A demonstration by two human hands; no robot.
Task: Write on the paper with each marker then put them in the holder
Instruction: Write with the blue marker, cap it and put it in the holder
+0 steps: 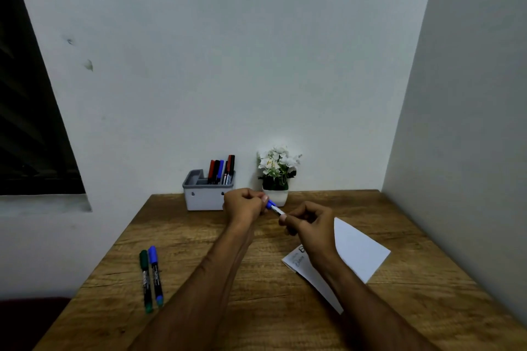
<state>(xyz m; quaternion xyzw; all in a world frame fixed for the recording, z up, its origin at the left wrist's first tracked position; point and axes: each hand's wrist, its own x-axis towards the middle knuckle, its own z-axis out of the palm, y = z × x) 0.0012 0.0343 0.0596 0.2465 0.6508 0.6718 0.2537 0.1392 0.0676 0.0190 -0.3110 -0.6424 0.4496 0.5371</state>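
Marker (276, 209), white-barrelled with blue cap, gripped between left hand (243, 205) and right hand (309, 226).

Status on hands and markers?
Both hands gripping blue marker above table. Two markers still lying left. Holder unobstructed.
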